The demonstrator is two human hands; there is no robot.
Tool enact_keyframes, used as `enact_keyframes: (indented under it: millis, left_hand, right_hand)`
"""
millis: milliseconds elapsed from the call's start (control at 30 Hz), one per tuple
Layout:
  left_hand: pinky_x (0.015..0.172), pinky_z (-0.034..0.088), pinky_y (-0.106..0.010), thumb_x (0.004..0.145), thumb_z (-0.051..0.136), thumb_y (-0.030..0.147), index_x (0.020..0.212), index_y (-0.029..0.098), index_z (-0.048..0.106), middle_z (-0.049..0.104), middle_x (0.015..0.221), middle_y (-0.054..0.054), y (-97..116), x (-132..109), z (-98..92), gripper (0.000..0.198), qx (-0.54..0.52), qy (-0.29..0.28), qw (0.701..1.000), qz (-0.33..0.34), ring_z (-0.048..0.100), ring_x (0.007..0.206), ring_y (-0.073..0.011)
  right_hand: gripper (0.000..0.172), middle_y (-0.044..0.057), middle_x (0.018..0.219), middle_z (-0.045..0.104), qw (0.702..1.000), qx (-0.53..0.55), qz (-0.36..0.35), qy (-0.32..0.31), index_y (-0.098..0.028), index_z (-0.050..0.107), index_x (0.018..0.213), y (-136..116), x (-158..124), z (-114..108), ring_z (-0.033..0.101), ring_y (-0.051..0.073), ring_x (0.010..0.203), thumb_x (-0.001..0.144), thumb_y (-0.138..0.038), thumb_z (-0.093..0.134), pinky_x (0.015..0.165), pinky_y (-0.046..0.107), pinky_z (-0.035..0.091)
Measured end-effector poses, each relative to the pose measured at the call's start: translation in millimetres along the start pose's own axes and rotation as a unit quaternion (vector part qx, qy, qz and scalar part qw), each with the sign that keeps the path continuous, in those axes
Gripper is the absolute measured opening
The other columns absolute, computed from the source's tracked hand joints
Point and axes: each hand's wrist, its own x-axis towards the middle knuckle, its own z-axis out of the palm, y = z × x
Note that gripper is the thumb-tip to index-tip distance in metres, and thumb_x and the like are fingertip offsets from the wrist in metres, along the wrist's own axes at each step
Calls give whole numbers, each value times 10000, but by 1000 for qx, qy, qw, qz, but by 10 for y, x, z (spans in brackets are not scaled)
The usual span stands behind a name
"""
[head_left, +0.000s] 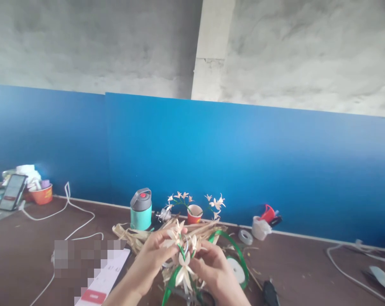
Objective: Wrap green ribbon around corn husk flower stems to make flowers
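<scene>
Between my two hands is a spray of cream artificial flowers (184, 272) on thin green stems. My left hand (156, 257) is closed with its fingertips pinched on the spray's upper left part, by a pale blossom. On the other side, the thumb and fingers of my right hand (216, 267) are pinched on the spray near another blossom. A green ribbon (242, 253) loops behind my right hand, beside a white disc-shaped spool (236, 271). Pale dry husks (133, 236) lie behind and beneath the hands. Dark objects under the spray are partly hidden.
A teal flask (140, 217) and a paper cup (195, 214) with flower sprigs stand near the blue partition (192, 157). To the right are a tape roll (245, 237) and a white container (260, 228). At left lie a phone (105, 282) and a white cable (80, 227).
</scene>
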Motion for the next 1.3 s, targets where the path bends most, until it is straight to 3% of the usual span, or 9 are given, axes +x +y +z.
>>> enact_keyframes:
  millis: [200, 400, 567, 733, 933, 1200, 1300]
  left_hand:
    - [652, 449, -287, 609, 700, 265, 873, 172, 730, 683, 696, -27, -121, 56, -38, 281, -63, 42, 997, -11, 604, 665, -191]
    - [697, 456, -330, 572, 719, 282, 804, 155, 731, 702, 740, -66, -115, 63, -9, 264, -97, 80, 992, -28, 630, 725, -237]
    - [674, 462, -328, 609, 704, 296, 841, 158, 724, 702, 701, -58, -120, 45, 25, 271, -97, 63, 993, -7, 636, 705, -239]
    - [659, 465, -320, 634, 695, 340, 650, 169, 703, 682, 680, -55, -108, 21, 45, 172, -6, 70, 997, 45, 618, 709, -240]
    - [734, 459, -337, 631, 704, 351, 571, 171, 672, 686, 741, -71, -85, 1, 70, 193, 6, 74, 995, 71, 608, 785, -258]
    - [748, 437, -318, 656, 689, 342, 572, 179, 645, 649, 681, -38, -135, 10, 80, 188, -21, 83, 994, 73, 570, 727, -219]
    - [766, 432, -324, 655, 687, 318, 560, 180, 637, 654, 700, -39, -154, 7, 85, 174, -18, 84, 994, 73, 573, 748, -226]
  right_hand:
    - [332, 23, 618, 596, 999, 27, -23, 5, -160, 659, 665, -12, 31, 0, 535, 176, 610, 598, -471, 754, 614, 285, 441]
    - [278, 25, 661, 617, 998, 35, -31, 36, -173, 666, 686, -26, 8, -11, 541, 171, 640, 631, -431, 754, 614, 262, 430]
    - [313, 24, 691, 614, 999, 8, -34, 34, -165, 676, 747, 38, 3, -26, 556, 174, 673, 619, -437, 766, 631, 263, 450]
    - [342, -1, 704, 580, 996, -61, 30, 55, -157, 631, 761, 82, -24, -31, 505, 118, 542, 578, -398, 789, 466, 210, 415]
    - [348, 19, 705, 624, 992, -114, 18, 58, -150, 666, 766, 2, -16, 2, 539, 155, 600, 556, -404, 780, 513, 227, 433]
    - [167, -2, 641, 574, 983, -166, -12, 84, -171, 690, 728, -81, -51, 44, 507, 160, 626, 596, -267, 722, 580, 244, 430]
    - [108, 5, 624, 570, 982, -179, -16, 57, -166, 673, 689, -88, -39, 46, 503, 166, 621, 644, -264, 683, 589, 259, 425]
